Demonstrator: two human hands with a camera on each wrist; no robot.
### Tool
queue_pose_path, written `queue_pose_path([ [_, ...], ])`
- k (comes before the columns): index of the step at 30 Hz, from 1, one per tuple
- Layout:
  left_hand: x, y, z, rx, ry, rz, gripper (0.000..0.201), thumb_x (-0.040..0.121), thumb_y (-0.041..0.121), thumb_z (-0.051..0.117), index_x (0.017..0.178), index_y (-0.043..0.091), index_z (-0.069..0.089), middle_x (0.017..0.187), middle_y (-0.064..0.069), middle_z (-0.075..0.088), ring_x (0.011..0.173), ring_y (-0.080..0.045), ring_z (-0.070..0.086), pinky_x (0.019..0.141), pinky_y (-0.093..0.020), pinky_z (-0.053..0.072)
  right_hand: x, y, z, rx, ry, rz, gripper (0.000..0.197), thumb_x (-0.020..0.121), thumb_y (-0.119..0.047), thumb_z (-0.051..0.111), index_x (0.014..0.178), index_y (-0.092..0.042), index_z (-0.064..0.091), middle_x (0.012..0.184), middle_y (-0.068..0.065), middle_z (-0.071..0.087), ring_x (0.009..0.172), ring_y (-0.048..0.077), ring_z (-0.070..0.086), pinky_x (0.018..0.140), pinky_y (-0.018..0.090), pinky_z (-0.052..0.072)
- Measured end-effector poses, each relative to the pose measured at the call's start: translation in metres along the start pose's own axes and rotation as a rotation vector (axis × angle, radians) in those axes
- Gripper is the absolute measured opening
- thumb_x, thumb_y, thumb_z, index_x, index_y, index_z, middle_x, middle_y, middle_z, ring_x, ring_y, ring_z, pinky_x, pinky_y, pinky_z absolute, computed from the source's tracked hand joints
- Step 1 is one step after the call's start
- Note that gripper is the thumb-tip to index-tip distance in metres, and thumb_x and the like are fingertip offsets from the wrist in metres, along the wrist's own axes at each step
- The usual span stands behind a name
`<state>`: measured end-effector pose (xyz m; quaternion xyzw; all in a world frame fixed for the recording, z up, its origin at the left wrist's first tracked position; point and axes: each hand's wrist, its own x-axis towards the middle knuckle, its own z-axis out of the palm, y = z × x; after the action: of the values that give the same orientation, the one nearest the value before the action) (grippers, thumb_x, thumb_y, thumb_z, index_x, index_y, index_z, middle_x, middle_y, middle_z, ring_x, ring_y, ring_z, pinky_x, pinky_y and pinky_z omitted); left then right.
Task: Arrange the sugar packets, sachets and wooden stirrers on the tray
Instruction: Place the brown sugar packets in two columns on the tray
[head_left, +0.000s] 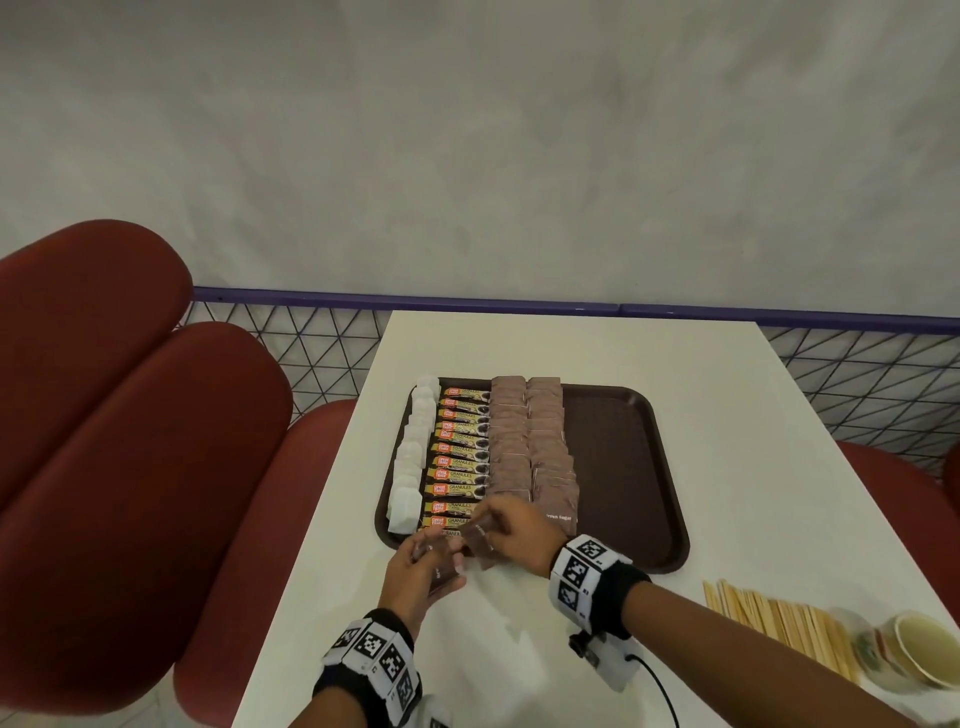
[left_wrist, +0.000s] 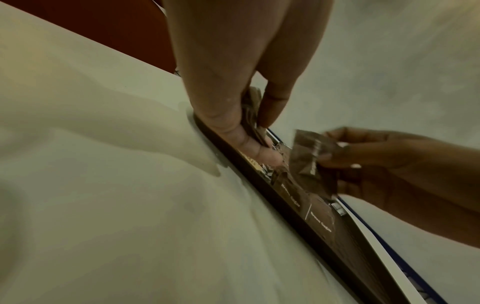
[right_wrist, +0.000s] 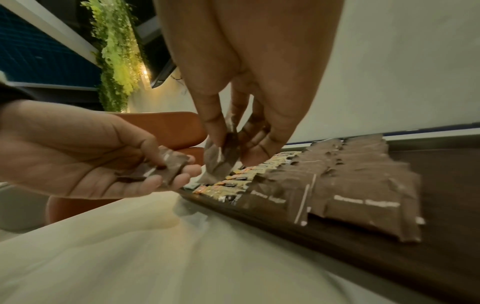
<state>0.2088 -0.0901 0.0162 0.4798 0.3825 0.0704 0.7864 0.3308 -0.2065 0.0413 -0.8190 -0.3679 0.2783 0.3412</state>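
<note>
A dark brown tray (head_left: 623, 467) lies on the white table and holds rows of white sachets (head_left: 415, 452), yellow granule sticks (head_left: 460, 462) and brown sugar packets (head_left: 530, 447). My left hand (head_left: 426, 566) holds a small stack of brown sugar packets (right_wrist: 166, 166) at the tray's near left edge. My right hand (head_left: 514, 530) pinches one brown sugar packet (right_wrist: 221, 162) right beside it, above the near end of the stick row. Wooden stirrers (head_left: 779, 623) lie in a heap on the table at the near right, off the tray.
A paper cup (head_left: 924, 649) lies on its side beside the stirrers at the table's right corner. Red padded seats (head_left: 130, 415) flank the table on the left. A wire mesh partition (head_left: 311, 343) runs behind the table. The tray's right half (head_left: 618, 457) holds nothing.
</note>
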Motion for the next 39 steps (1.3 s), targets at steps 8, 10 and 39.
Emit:
queue_pose_path([
  [8,0.003,-0.003,-0.006,-0.003,0.041,0.013,0.022,0.095,0.001,0.046,0.115,0.005,0.053,0.113,-0.015,0.063,0.091,-0.024,0.064,0.071,-0.034,0.055,-0.015,0.034,-0.043,-0.057,0.325,0.293,0.029,0.081,-0.015,0.064,0.066,-0.029,0.043,0.084,-0.002,0.053,0.089,0.019,0.047,0.077,0.023,0.035],
  [10,0.005,-0.005,-0.007,0.024,0.064,0.013,0.021,0.094,0.003,0.050,0.114,0.003,0.054,0.113,-0.017,0.063,0.090,-0.023,0.064,0.065,-0.030,0.056,-0.018,0.046,-0.052,-0.065,0.400,0.337,0.017,0.081,-0.019,0.066,0.072,-0.026,0.053,0.084,-0.002,0.053,0.092,0.019,0.043,0.083,0.026,0.036],
  [39,0.014,-0.006,-0.008,0.011,0.040,0.037,0.023,0.086,-0.012,0.053,0.104,0.001,0.049,0.104,-0.019,0.063,0.084,-0.027,0.063,0.056,-0.023,0.058,-0.014,0.081,-0.030,-0.351,0.291,0.513,0.022,0.084,-0.034,0.061,0.092,-0.018,0.049,0.118,0.007,0.050,0.113,0.024,0.042,0.094,0.033,0.040],
])
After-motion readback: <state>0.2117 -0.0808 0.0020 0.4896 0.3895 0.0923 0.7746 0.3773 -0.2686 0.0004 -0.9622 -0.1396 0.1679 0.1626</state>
